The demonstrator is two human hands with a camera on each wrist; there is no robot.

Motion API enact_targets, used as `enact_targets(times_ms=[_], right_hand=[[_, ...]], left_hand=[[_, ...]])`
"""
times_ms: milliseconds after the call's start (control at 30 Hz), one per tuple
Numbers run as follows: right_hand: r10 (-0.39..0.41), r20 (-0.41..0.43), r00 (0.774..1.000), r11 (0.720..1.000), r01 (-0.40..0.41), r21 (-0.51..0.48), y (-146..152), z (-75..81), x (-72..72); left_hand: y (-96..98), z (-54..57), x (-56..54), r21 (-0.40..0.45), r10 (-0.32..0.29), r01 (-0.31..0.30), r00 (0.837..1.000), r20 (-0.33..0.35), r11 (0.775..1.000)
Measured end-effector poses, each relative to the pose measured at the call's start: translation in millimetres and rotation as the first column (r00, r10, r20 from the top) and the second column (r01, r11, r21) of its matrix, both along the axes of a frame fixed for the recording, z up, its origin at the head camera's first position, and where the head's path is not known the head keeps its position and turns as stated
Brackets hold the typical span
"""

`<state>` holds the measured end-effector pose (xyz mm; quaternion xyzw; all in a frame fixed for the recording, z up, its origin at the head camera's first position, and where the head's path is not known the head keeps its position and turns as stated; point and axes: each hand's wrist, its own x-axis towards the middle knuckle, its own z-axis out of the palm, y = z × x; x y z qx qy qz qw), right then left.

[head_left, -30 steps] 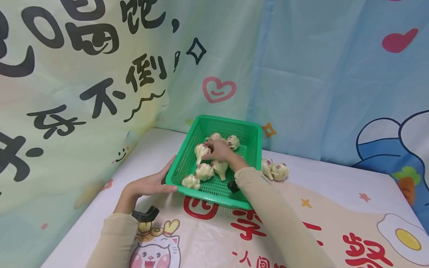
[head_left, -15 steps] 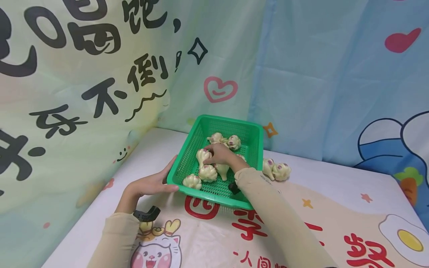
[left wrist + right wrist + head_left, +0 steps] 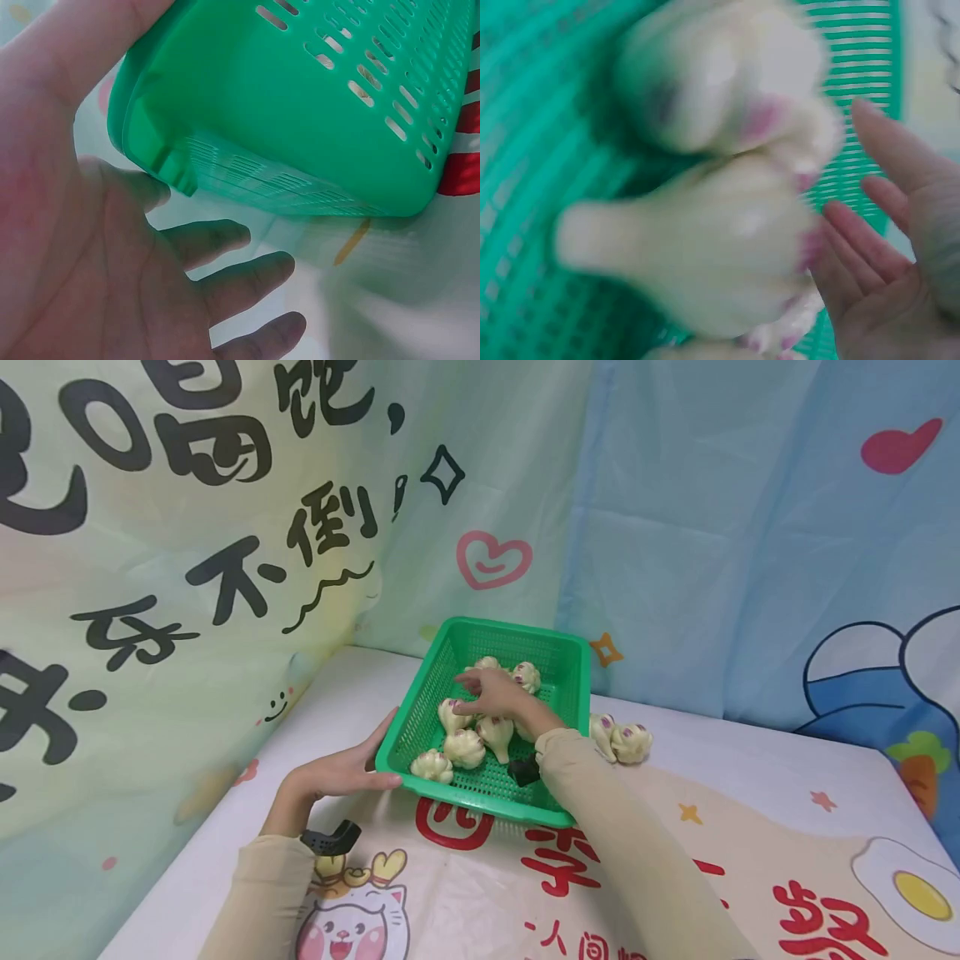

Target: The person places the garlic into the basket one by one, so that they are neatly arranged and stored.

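Note:
A green plastic basket (image 3: 480, 806) with slotted sides holds several garlic bulbs (image 3: 465, 749) that look cream with purple marks. My left hand (image 3: 341, 774) rests against its near left corner, thumb along the front rim. In the left wrist view the other fingers (image 3: 247, 289) of that hand are straight and spread. Over the bulbs in the basket hovers my right hand (image 3: 498, 693), fingers extended and holding nothing. One garlic bulb (image 3: 451, 717) lies just below its thumb. Up close, the right wrist view shows a blurred garlic bulb (image 3: 720, 240) beside the fingers. The right hand hides some bulbs.
Two more garlic bulbs (image 3: 621, 740) lie on the table outside the basket's right side. A printed cloth (image 3: 465, 893) covers the table. Printed curtains (image 3: 660, 527) stand behind and to the left. Black wrist mounts (image 3: 332, 839) sit on the forearms.
The right hand has let go of a garlic bulb at the basket's left side. Its fingers have straightened and lifted off. The left hand stays at the corner.

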<state>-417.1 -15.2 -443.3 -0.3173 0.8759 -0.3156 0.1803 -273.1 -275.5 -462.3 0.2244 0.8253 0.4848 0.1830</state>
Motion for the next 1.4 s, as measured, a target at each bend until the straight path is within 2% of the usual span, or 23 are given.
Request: enact_targets(times_ms=[167, 333, 533, 700, 900, 1033, 1233, 1400], right_hand=[[-0.049, 0.009, 0.999, 0.994, 0.05, -0.093, 13.4, 16.4, 3.0], [-0.093, 0.009, 0.996, 0.973, 0.093, -0.211, 38.3, 31.7, 12.6], [-0.15, -0.007, 0.989, 0.938, 0.14, -0.317, 76.7, 44.6, 32.3], [-0.202, -0.028, 0.979, 0.911, 0.178, -0.371, 115.9, 44.4, 54.7], [-0.244, -0.026, 0.969, 0.893, 0.215, -0.397, 160.3, 32.9, 81.2], [-0.245, -0.024, 0.969, 0.895, 0.217, -0.389, 181.7, 19.7, 96.0], [-0.232, -0.024, 0.972, 0.916, 0.21, -0.341, 206.1, -9.6, 111.6], [-0.245, 0.033, 0.969, 0.921, 0.244, -0.303, 218.4, -34.6, 122.8]], left_hand=[[1.0, -1.6, 0.3, -0.008, 0.002, -0.002, 1.0, 0.0, 1.0], [1.0, -0.7, -0.1, -0.015, 0.005, -0.005, 1.0, -0.002, 1.0], [1.0, -1.2, -0.6, -0.01, 0.003, -0.003, 1.0, 0.001, 1.0], [1.6, -2.5, -1.2, 0.001, -0.003, 0.003, 1.0, 0.007, 1.0], [-0.9, -4.0, -3.3, -0.007, 0.001, -0.001, 1.0, 0.007, 1.0], [-2.3, -3.8, -3.0, -0.012, 0.007, -0.007, 1.0, 0.012, 1.0], [-1.9, -2.8, -2.3, -0.018, 0.01, -0.01, 1.0, 0.015, 1.0], [-1.0, -3.5, -1.7, -0.008, 0.006, -0.006, 1.0, 0.018, 1.0]])
